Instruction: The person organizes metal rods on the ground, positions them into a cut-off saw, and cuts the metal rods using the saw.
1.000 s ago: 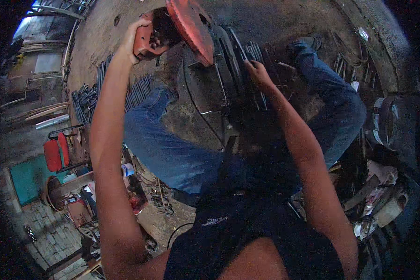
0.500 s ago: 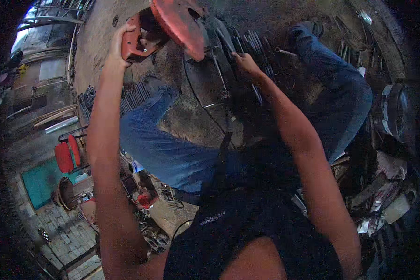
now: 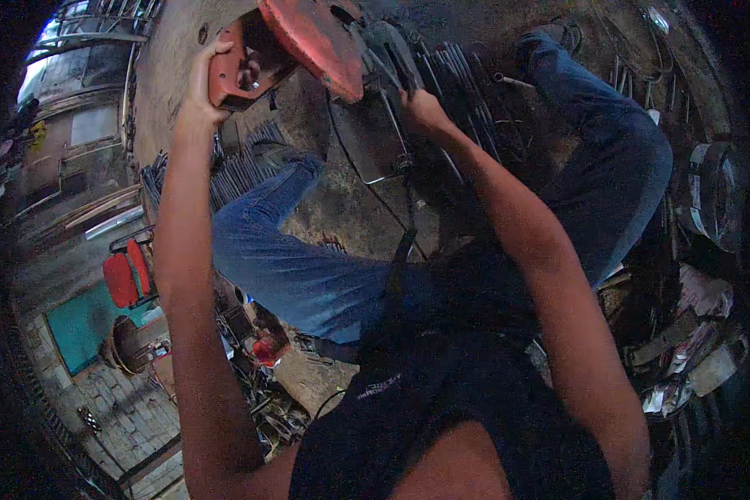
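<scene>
My left hand [image 3: 202, 83] is closed around the side of a red metal housing [image 3: 225, 68], which has an open middle and small holes. Joined to it or right beside it is a large rounded red guard [image 3: 317, 46], worn along its edge. The whole looks like part of a cut-off saw, partly outside the upper edge. My right hand [image 3: 425, 111] is closed on a dark, flat, bar-like metal piece [image 3: 398, 58] to the right of the guard. Shadow hides its exact kind. A thin bent rod [image 3: 387, 177] lies below, between my legs.
Bundles of metal rods [image 3: 458, 71] lie beyond my right hand, and more rods [image 3: 250, 171] lie by my left foot. A dark cable [image 3: 354, 162] crosses the floor. A red chair [image 3: 121, 279] stands at the left, and a pile of scraps [image 3: 696, 342] lies at the right.
Both hands and the red housing with its guard sit slightly farther left and higher in the view. My right hand still holds the dark piece; neither grip has changed.
</scene>
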{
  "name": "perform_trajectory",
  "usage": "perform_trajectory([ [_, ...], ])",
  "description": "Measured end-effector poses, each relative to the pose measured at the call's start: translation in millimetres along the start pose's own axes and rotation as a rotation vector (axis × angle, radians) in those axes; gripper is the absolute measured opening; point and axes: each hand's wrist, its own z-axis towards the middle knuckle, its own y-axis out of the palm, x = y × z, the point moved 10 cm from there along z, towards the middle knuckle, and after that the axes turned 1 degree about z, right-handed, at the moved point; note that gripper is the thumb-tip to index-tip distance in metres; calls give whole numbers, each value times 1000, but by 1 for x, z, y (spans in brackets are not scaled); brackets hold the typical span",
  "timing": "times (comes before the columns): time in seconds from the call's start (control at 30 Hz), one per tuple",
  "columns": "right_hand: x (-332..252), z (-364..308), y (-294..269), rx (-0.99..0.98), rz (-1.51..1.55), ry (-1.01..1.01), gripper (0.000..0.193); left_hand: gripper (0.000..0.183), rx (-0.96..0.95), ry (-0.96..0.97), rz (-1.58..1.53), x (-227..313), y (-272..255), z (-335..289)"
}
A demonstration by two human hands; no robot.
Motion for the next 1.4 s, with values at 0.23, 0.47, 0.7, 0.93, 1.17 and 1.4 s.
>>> perform_trajectory([
  [0.23, -37, -13, 24, -146, -148, -368, 18, 25, -304, -221, -251, -13, 16, 0],
  [0.47, -33, -24, 6, -11, -56, -180, 15, 23, -357, -307, -331, -22, 20, 0],
  [0.7, -32, -32, 6, -5, -119, -148, 12, 24, -362, -387, -399, -28, 26, -3],
  [0.93, -25, -29, 17, -89, -104, -167, 14, 25, -376, -365, -412, -25, 29, -5],
  [1.17, -36, -35, 14, -39, -86, -246, 14, 25, -286, -333, -408, -23, 26, -5],
  [1.4, -43, -47, 13, -20, -35, -318, 22, 22, -242, -269, -313, -19, 19, -1],
])
